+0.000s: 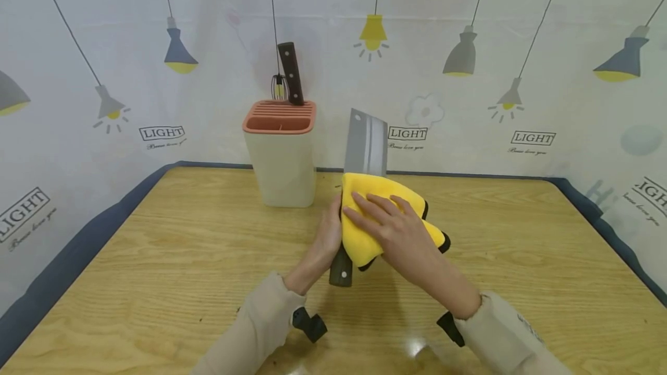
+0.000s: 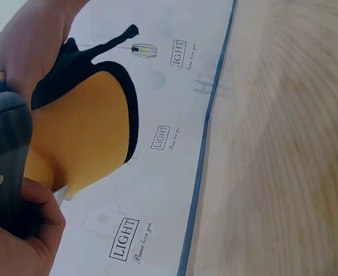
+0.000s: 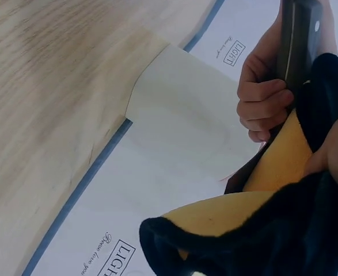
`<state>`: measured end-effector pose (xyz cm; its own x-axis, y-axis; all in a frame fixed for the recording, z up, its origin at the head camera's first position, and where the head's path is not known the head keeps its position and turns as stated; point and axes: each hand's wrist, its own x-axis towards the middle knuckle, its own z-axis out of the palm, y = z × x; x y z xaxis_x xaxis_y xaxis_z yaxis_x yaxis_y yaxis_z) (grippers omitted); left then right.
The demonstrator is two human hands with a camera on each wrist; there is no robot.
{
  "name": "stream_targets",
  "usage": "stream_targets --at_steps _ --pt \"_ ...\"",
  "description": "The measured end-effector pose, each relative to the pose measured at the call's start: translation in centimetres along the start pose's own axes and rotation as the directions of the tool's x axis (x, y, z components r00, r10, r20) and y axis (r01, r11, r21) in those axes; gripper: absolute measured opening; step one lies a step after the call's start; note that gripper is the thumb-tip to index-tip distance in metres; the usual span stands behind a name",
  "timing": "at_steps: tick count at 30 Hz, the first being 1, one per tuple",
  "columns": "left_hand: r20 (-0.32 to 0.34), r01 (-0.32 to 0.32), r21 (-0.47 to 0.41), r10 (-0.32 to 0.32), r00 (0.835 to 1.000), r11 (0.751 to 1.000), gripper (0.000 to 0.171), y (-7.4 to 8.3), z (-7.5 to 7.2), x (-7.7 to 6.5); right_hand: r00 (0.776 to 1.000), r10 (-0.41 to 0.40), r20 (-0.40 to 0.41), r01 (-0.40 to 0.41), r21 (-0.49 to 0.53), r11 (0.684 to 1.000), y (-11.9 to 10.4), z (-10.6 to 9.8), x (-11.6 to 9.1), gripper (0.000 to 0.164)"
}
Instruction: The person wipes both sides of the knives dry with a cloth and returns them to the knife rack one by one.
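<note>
A cleaver (image 1: 365, 140) is held up over the table with its broad blade pointing away and its dark riveted handle (image 1: 341, 271) toward me. My left hand (image 1: 327, 233) grips that handle; in the right wrist view its curled fingers (image 3: 264, 100) wrap round it. Folded over the lower blade lies a yellow cloth (image 1: 359, 184) with a black border. My right hand (image 1: 406, 239) holds the cloth against the blade, its fingers spread across the front. In the right wrist view, part of the right hand (image 3: 337, 152) presses into the cloth's dark-edged fold.
A cream knife block (image 1: 283, 172) with a pink slotted top stands at the back left of the wooden table (image 1: 182, 259). One dark-handled knife (image 1: 290, 74) sticks up from it. A lamp-printed curtain (image 1: 323, 74) surrounds the table's back and sides.
</note>
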<state>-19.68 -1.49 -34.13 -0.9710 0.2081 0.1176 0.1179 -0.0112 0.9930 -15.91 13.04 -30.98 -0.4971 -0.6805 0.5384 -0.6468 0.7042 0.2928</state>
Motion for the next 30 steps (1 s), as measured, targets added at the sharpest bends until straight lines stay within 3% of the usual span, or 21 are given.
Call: stream_targets --at_steps 8,17,23,30 --pt "-0.049 0.023 -0.044 -0.025 0.999 0.999 0.065 0.2 0.2 -0.2 0.998 0.024 -0.057 -0.02 0.059 0.998 0.0 0.4 -0.5 0.076" --pt "-0.12 0.045 -0.063 -0.052 0.991 0.997 0.058 0.8 0.3 -0.3 0.994 0.031 -0.102 -0.025 0.056 0.998 -0.1 0.4 -1.0 0.083" --pt "-0.113 0.044 -0.057 -0.05 0.992 0.997 0.059 0.8 0.2 -0.2 0.992 0.031 -0.122 -0.025 0.05 0.998 -0.4 0.5 -1.3 0.09" --pt "-0.15 0.051 -0.065 -0.061 0.987 0.997 0.057 0.7 0.2 0.0 0.992 0.024 -0.128 -0.016 0.059 0.998 -0.8 0.7 -1.8 0.089"
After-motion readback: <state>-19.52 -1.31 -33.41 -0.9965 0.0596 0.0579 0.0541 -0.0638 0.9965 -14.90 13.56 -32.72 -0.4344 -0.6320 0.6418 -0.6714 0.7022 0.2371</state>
